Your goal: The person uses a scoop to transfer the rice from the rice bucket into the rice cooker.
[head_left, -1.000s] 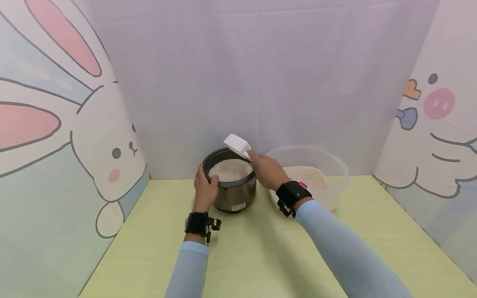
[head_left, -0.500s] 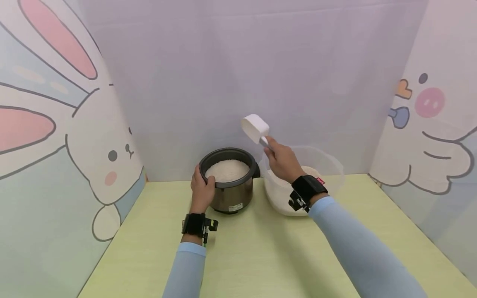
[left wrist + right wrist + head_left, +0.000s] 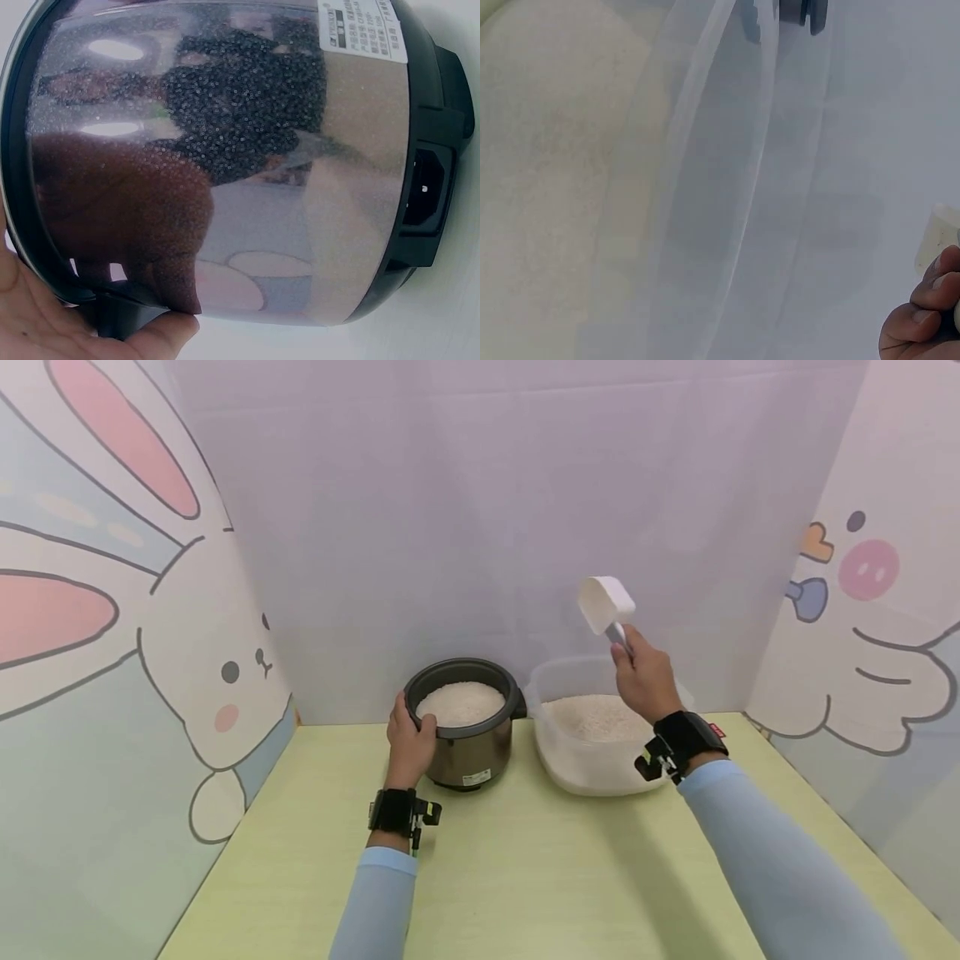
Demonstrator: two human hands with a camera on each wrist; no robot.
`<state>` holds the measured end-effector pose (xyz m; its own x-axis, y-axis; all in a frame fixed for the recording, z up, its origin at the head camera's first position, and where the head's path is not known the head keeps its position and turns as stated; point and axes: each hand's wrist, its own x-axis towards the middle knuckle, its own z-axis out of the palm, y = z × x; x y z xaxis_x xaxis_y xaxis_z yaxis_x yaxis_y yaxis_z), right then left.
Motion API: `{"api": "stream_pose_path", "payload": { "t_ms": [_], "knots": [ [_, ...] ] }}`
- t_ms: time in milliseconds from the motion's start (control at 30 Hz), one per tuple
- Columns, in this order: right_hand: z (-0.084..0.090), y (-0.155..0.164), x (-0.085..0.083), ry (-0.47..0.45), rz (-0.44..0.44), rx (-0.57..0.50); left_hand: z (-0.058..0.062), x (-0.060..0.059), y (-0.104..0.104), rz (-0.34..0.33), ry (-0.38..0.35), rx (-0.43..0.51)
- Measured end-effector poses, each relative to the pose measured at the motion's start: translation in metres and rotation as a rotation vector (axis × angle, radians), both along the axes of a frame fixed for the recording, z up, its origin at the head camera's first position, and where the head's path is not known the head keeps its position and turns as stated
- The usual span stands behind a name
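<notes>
A dark rice cooker (image 3: 468, 758) with its top uncovered stands on the table, white rice (image 3: 461, 703) inside it. My left hand (image 3: 411, 745) holds its left side; in the left wrist view, thumb and fingers are around a black side handle (image 3: 120, 316). My right hand (image 3: 648, 675) grips the grey handle of a white scoop (image 3: 609, 602), raised above a translucent plastic tub (image 3: 592, 770). Its bowl is tilted, mouth facing left, and no rice shows in it. More rice (image 3: 603, 720) lies in the tub. The right wrist view catches only part of the scoop (image 3: 934, 240).
Behind the cooker and tub hangs a plain pale curtain (image 3: 487, 510). Cartoon-printed panels (image 3: 217, 710) flank the yellow-green table (image 3: 495, 877) on both sides. The tub stands close to the cooker's right handle (image 3: 519, 703). A power socket (image 3: 426, 187) shows low on the cooker.
My right hand has carried the scoop up and rightward, from over the cooker to over the tub. My left hand stays at the cooker's side.
</notes>
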<state>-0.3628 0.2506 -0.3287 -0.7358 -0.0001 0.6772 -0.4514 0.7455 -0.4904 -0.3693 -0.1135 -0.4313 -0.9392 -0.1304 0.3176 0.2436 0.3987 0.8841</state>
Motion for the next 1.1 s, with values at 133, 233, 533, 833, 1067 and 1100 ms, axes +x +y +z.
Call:
{"api": "stream_pose_path", "payload": {
  "t_ms": [133,233,533,833,1067,1100],
  "knots": [
    [-0.005,0.024,0.005,0.004,-0.070,-0.041,0.000,0.000,0.000,-0.008,-0.003,0.000],
    [-0.009,0.040,0.009,-0.017,-0.125,-0.087,0.000,0.000,0.000,-0.012,-0.007,-0.002],
    [-0.028,0.073,0.018,-0.113,-0.335,-0.323,0.001,0.001,0.000,-0.012,-0.011,-0.004],
    [-0.056,0.097,0.023,-0.289,-0.481,-0.616,-0.001,0.000,-0.001,-0.016,-0.013,-0.002],
    [-0.083,0.106,0.026,-0.342,-0.486,-0.779,-0.001,-0.001,-0.001,-0.013,-0.021,0.001],
    [-0.087,0.106,0.026,-0.352,-0.489,-0.782,-0.001,-0.001,-0.001,-0.013,-0.021,0.000]
  ]
}}
